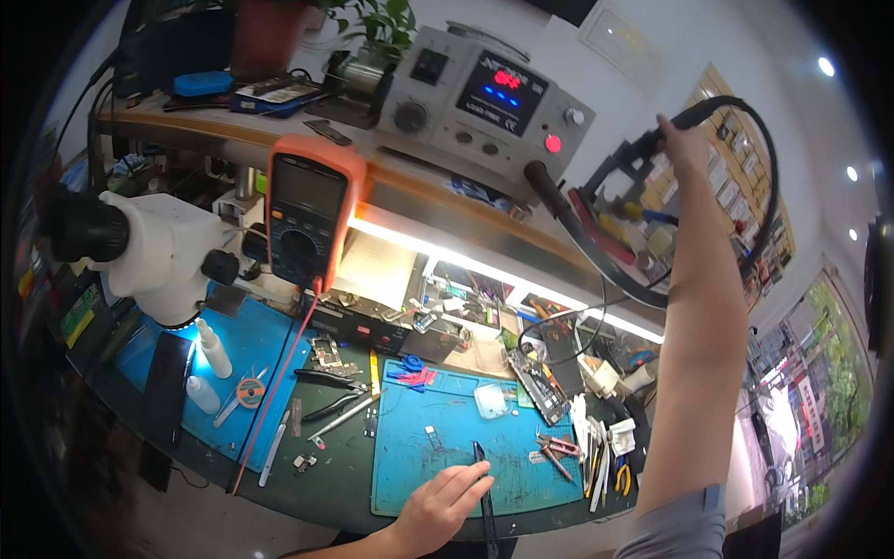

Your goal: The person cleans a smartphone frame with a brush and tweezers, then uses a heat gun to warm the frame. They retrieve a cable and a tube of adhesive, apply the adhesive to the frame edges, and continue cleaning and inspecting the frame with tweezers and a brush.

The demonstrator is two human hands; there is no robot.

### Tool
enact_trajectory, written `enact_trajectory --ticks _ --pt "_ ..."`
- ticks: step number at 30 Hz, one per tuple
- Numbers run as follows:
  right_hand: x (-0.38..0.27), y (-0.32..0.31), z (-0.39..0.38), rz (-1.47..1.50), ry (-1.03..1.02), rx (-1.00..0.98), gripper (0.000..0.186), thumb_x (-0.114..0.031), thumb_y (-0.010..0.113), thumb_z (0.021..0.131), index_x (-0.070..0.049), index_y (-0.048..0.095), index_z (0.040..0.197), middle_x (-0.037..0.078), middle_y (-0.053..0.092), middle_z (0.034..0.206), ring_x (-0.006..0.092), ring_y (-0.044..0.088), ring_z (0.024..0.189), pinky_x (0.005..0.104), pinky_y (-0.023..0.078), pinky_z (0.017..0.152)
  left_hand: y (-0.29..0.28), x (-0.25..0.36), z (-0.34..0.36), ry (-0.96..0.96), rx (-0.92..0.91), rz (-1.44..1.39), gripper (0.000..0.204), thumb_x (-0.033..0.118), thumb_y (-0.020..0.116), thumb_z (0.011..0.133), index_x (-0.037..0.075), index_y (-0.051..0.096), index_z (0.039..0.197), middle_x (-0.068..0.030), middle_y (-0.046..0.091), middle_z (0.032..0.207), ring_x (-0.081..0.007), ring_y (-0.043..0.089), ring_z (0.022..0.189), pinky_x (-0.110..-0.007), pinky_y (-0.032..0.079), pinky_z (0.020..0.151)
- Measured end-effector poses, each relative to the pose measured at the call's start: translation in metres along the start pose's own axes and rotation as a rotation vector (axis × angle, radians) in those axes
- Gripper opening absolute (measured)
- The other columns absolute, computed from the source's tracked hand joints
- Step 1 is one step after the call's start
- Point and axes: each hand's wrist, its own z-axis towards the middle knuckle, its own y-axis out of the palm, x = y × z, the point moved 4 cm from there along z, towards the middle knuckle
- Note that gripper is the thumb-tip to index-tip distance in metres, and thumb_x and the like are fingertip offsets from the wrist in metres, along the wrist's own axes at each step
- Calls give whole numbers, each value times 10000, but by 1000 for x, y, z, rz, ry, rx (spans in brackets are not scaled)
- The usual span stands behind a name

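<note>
My left hand (442, 503) is closed on a thin black slab (487, 512), seen nearly edge-on, at the front of the blue work mat (400, 466). It looks like a phone, though its faces are hidden. Raised far to the upper right, my right hand (686, 147) grips the black handle of a hot-air gun (641, 149). A thick black hose (771, 177) loops from the handle down to the grey hot-air station (438, 116), whose display is lit. On the mat lie a small metal SIM tray-like frame (431, 436) and a clear plastic box (491, 402).
An orange multimeter (312, 210) stands before the shelf, its red lead trailing down. At left is a white microscope (163, 247) over another blue mat with bottles (214, 349). Pliers (331, 401) lie between the mats; tweezers and hand tools (601, 456) crowd the right side.
</note>
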Motion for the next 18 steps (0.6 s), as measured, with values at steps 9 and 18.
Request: enact_trajectory --ticks 9,18 --pt "23 -139 -113 256 -611 415 406 -265 553 1063 115 652 1163 149 716 953 161 690 871 319 560 810 13 -9 3 44 37 32 366 -67 657 790 -30 714 1150 -152 692 1288 -306 674 1090 -381 580 925" --pt "74 -113 -446 1229 -219 -325 486 -130 681 970 -4 390 1339 122 667 843 137 602 718 286 505 713 21 -2 4 95 64 155 418 -158 672 752 -39 742 1147 -160 692 1233 -299 677 1090 -388 588 904"
